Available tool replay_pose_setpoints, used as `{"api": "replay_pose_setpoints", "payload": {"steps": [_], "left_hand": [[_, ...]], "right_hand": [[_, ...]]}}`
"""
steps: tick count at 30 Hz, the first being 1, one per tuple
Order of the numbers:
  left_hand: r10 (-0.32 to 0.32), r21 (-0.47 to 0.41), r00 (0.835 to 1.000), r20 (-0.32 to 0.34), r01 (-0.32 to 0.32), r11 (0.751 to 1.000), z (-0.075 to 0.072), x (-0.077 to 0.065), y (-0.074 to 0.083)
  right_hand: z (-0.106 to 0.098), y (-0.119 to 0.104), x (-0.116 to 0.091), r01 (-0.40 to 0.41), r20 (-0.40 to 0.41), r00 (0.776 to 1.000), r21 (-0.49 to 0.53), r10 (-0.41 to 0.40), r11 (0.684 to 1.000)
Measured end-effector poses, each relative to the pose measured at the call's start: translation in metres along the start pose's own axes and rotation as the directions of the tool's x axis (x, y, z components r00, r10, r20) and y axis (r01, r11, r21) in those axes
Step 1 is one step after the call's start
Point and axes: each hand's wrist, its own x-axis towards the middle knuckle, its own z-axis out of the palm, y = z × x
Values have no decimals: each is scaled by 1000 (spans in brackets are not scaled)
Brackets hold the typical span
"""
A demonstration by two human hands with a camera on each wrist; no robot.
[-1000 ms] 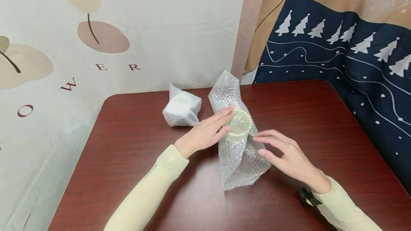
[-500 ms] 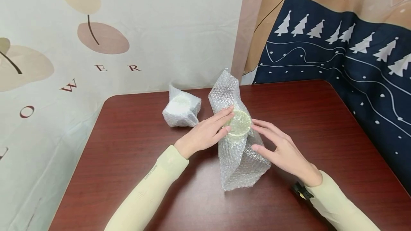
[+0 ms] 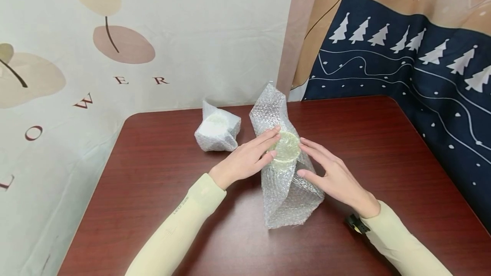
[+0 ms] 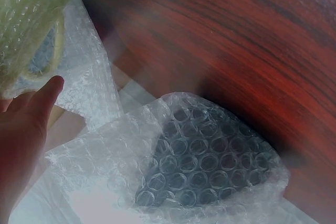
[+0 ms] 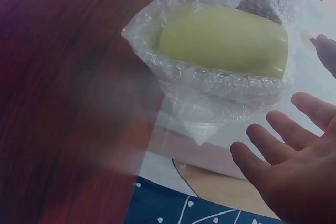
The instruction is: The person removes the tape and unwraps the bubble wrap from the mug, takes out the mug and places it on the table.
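Observation:
A pale yellow-green mug [image 3: 288, 147] stands upright, mouth up, on a long sheet of bubble wrap [image 3: 279, 195]. The wrap partly covers its side. In the left wrist view its handle [image 4: 58, 45] shows through the plastic; the right wrist view shows its smooth side [image 5: 226, 40]. My left hand [image 3: 249, 156] lies against the mug's left side with straight fingers, touching the wrap and rim. On the other side, my right hand [image 3: 337, 182] is spread, its fingertips close to the rim; contact cannot be told. Neither hand curls round anything.
Left of the mug, a smaller bundle [image 3: 218, 133] wrapped in bubble wrap sits near the back edge of the dark red table [image 3: 161, 182]. Behind hang a pale printed cloth [image 3: 207, 33] and a navy tree-pattern cloth [image 3: 368, 63].
My right hand has moved up and to the left, from the wrap's lower right side to beside the mug's rim. The left hand and mug have stayed in place.

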Motion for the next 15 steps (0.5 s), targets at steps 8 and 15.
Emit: {"api": "replay_pose_setpoints", "payload": {"steps": [8,15], "left_hand": [[0,0,1000,1,0,1000,0,0,0],[-4,-5,1000,1,4,1000,0,0,0]], "right_hand": [[6,5,4,36,-27,999,-5,-36,999],[7,6,6,52,-41,998,-10,-53,999]]}}
